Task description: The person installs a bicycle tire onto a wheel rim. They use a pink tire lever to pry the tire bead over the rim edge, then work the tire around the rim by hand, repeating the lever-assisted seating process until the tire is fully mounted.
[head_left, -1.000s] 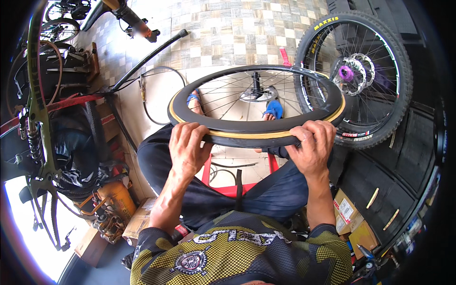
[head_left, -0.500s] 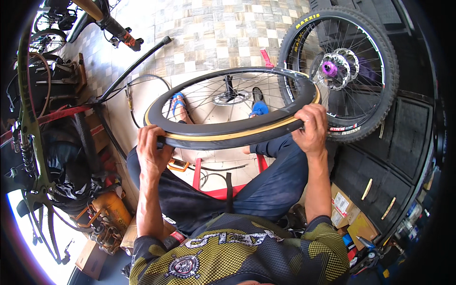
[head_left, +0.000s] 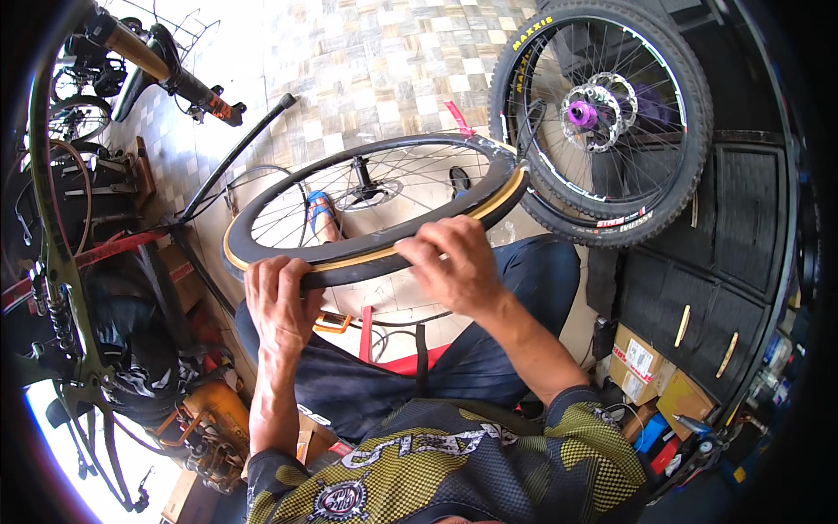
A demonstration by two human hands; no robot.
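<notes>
A bicycle wheel (head_left: 353, 250) with a deep black rim lies tilted in front of me, its right side higher. Round the rim sits a black tyre (head_left: 358, 272) with a tan sidewall. My left hand (head_left: 281, 301) grips the near left part of the tyre, fingers over the top and thumb below. Nearer the middle, my right hand (head_left: 456, 265) is curled over the tyre's near edge, fingers bent onto the tan sidewall. A red tyre lever or strip (head_left: 458, 118) stands out at the wheel's far side. My palms hide part of the tyre.
Right of me leans a knobby-tyred wheel (head_left: 696, 113) with a purple hub, against black cabinets (head_left: 746, 201). A green bike frame (head_left: 65, 271) hangs at the left, a fork (head_left: 166, 65) above it. Cardboard boxes (head_left: 642, 358) stand at the lower right. A red stand leg (head_left: 367, 332) shows between my knees.
My right hand has slid left along the tyre toward my left hand. The wheel has shifted left in view and tilted, its right side rising. My left hand keeps its grip.
</notes>
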